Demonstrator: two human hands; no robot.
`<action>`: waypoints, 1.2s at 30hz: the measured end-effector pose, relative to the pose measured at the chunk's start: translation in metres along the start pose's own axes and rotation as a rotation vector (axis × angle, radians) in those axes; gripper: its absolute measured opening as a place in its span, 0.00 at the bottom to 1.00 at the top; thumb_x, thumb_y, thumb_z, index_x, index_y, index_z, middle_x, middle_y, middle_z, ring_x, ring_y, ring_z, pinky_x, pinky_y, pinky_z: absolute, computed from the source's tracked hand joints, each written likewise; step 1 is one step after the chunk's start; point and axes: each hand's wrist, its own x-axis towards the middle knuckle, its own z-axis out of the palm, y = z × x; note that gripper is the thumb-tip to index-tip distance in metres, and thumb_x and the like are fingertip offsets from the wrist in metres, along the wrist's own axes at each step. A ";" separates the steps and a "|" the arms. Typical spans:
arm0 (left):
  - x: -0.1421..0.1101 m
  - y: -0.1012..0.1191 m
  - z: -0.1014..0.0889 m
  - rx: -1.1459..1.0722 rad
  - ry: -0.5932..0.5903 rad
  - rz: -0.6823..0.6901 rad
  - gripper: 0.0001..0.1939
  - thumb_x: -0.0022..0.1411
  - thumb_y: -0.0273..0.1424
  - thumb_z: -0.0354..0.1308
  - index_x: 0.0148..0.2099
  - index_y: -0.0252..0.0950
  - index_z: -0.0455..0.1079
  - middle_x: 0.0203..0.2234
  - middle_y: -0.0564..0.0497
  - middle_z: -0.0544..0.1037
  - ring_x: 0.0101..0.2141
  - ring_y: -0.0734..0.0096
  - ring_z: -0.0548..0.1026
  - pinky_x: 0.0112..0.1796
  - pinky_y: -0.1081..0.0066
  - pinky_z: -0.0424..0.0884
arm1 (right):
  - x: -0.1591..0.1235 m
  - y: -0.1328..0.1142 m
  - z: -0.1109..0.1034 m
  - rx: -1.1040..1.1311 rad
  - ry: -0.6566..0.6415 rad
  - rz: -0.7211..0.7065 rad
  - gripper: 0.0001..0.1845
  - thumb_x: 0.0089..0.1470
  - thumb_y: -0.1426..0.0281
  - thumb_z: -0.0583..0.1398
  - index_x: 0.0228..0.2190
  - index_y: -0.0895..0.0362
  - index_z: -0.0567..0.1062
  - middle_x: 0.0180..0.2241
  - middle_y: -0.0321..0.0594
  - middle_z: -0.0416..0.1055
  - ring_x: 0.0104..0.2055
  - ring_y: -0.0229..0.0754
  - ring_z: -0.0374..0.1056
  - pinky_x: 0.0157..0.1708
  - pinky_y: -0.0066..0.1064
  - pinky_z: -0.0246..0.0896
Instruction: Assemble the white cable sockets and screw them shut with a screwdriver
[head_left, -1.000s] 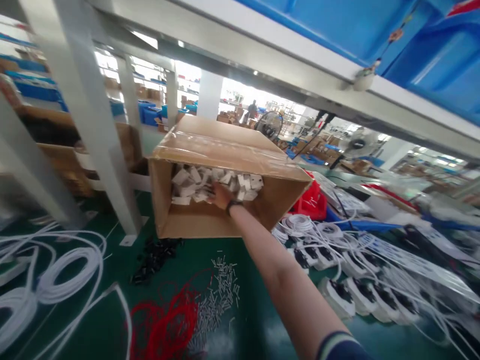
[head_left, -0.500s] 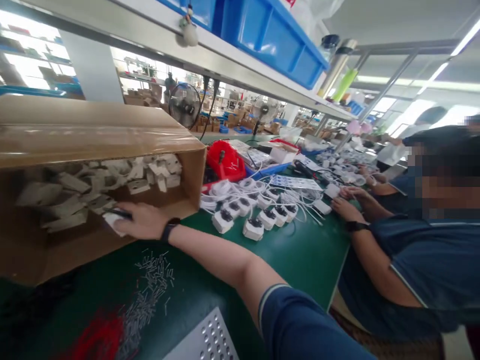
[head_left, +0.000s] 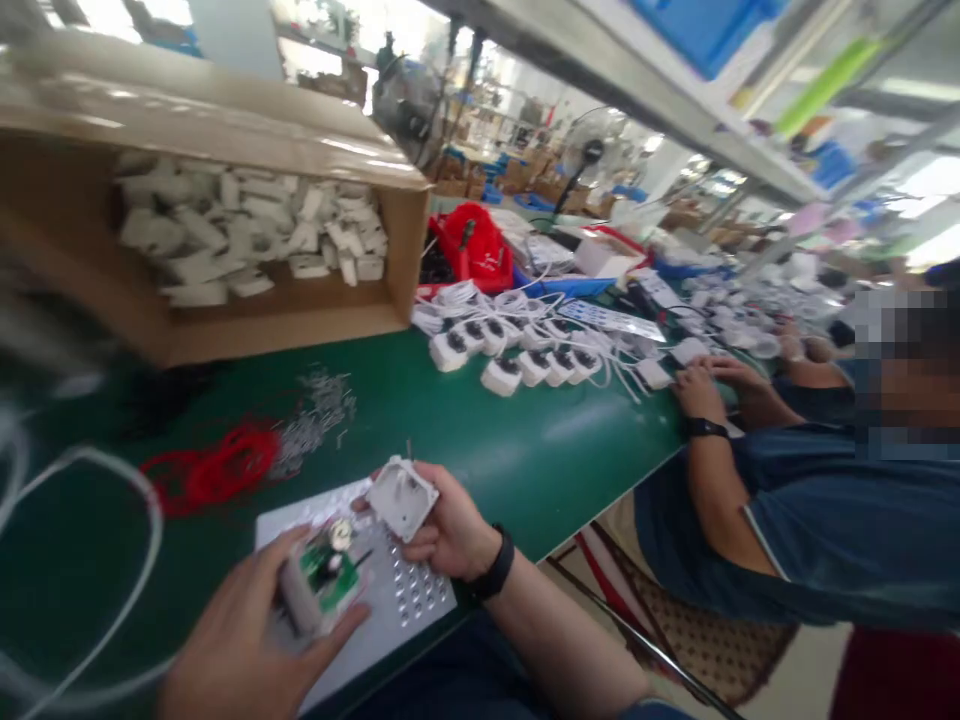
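My left hand (head_left: pixel 247 625), at the lower left, grips a white plastic housing (head_left: pixel 300 592) by its sides. A green circuit board (head_left: pixel 337 583) with small parts shows in its open face. Just to the right, my right hand (head_left: pixel 459 525) holds a square white plastic cover (head_left: pixel 403 498) tilted, its hollow inner side showing. A thin dark tip sticks up behind the cover; I cannot make out what it is. Both pieces are apart, above a grey metal plate (head_left: pixel 315 508) with rows of round dimples.
An open carton (head_left: pixel 300 335) of white plastic pieces stands at the back left. Red wires (head_left: pixel 232 465) and small metal pins (head_left: pixel 319 410) lie before it. White corded units (head_left: pixel 502 376) and a red bin (head_left: pixel 480 250) are further back. A co-worker (head_left: pixel 727 510) sits at right.
My right hand has come out of the carton with a white cover and moved over the metal plate. My left hand has come into view with the housing. The view has shifted.
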 end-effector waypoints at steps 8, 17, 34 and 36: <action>0.010 0.023 -0.011 0.072 -0.186 -0.011 0.35 0.46 0.36 0.69 0.54 0.33 0.58 0.42 0.43 0.73 0.43 0.55 0.71 0.44 0.60 0.69 | 0.013 0.027 0.009 -0.395 0.112 -0.173 0.18 0.56 0.57 0.54 0.44 0.54 0.68 0.19 0.27 0.60 0.13 0.25 0.35 0.11 0.19 0.32; 0.005 0.023 -0.008 0.051 -0.153 -0.018 0.34 0.49 0.40 0.66 0.54 0.32 0.57 0.41 0.43 0.73 0.42 0.56 0.72 0.44 0.58 0.70 | 0.001 0.022 0.026 -1.267 -0.059 -0.454 0.19 0.62 0.62 0.46 0.51 0.55 0.62 0.50 0.43 0.63 0.53 0.44 0.59 0.55 0.37 0.50; -0.003 0.006 -0.006 -0.062 -0.106 -0.016 0.35 0.47 0.40 0.67 0.53 0.29 0.58 0.43 0.40 0.73 0.45 0.57 0.72 0.47 0.61 0.70 | -0.001 0.022 0.031 -1.350 -0.048 -0.357 0.21 0.62 0.58 0.45 0.51 0.55 0.60 0.49 0.44 0.63 0.51 0.44 0.59 0.52 0.37 0.53; -0.005 0.005 -0.003 -0.046 -0.085 0.003 0.35 0.49 0.41 0.66 0.53 0.30 0.58 0.43 0.40 0.73 0.44 0.56 0.73 0.46 0.60 0.70 | -0.002 0.023 0.034 -1.426 -0.034 -0.391 0.21 0.62 0.60 0.45 0.53 0.56 0.58 0.50 0.46 0.62 0.52 0.44 0.59 0.54 0.38 0.52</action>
